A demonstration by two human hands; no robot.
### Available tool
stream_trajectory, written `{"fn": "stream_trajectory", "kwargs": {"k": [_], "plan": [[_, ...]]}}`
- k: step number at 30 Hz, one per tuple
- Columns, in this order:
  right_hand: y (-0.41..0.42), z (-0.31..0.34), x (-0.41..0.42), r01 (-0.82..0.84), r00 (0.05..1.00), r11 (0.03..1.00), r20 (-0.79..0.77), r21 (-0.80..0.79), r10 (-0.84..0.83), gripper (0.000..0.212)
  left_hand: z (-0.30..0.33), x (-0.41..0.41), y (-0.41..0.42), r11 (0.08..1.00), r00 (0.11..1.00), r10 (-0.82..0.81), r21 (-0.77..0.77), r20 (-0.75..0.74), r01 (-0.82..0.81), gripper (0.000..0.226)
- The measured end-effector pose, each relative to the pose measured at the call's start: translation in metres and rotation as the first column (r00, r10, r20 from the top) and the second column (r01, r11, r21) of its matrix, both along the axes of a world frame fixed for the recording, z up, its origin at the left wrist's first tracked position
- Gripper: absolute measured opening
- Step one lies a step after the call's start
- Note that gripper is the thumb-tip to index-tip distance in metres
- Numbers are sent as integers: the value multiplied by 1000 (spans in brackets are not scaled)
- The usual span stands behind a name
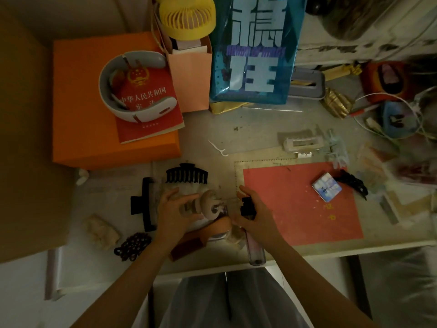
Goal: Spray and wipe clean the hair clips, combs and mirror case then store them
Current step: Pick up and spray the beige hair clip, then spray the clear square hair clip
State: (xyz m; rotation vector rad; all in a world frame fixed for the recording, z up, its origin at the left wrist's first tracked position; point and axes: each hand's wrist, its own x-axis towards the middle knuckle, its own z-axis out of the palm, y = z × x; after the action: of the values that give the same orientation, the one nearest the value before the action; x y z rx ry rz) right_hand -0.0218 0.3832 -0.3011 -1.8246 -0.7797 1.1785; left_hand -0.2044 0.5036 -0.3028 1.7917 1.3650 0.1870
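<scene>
My left hand (173, 213) holds a beige claw hair clip (210, 205) low over the table's front. My right hand (254, 214) grips a clear spray bottle (255, 247) with a black nozzle (247, 207) aimed at that clip. A black claw clip (186, 174) lies just beyond, and a long black clip (145, 204) lies to the left. A white clip (302, 142) and a clear clip (337, 147) sit at the right back. The blue mirror case (326, 187) rests on a red sheet (295, 204). A brown comb (186, 245) lies under my left wrist.
An orange box (82, 129) with a red book and a neck massager stands at the left. A blue bag (255, 48), a pink paper bag and a yellow fan stand behind. A dark beaded band (132, 245) and a crumpled cloth (101, 230) lie front left. Cables clutter the right.
</scene>
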Motion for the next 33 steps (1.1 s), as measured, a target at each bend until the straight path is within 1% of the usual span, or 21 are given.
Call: {"fn": "stream_trajectory", "kwargs": {"k": [4,8,11,14,17,21,24,28,31,33], "plan": [[2,1,1,10,1000,1000,17,11,-10,65,1,1,-1,1000,1000,-7,18,0,7,57],[5,5,2,14,1000,1000,-8,25,-14,63,3,-1,-4,999,998,49,-13,29,-48,63],[7,11,4,46,999,998,-4,40,-46,60,5,-2,-4,998,997,59,-12,43,-58,64],[8,18,9,77,996,996,35,41,-78,61,13,2,1,994,992,109,-16,64,-108,61],[8,27,18,98,992,995,81,11,-98,64,24,12,4,995,992,103,-5,74,-103,60],[3,40,37,162,982,987,94,15,-163,64,40,37,6,997,991,79,10,105,-80,57],[-3,54,57,209,972,978,106,22,-210,66,51,64,5,999,989,51,-16,137,-50,60],[-14,70,92,268,958,962,95,51,-272,65,59,106,-2,995,979,-73,78,191,59,60],[-22,77,126,272,951,960,130,68,-279,63,61,141,-12,994,974,-88,85,206,72,60],[-28,79,151,255,954,964,143,72,-263,65,60,166,-19,988,974,-107,134,200,81,61]]}}
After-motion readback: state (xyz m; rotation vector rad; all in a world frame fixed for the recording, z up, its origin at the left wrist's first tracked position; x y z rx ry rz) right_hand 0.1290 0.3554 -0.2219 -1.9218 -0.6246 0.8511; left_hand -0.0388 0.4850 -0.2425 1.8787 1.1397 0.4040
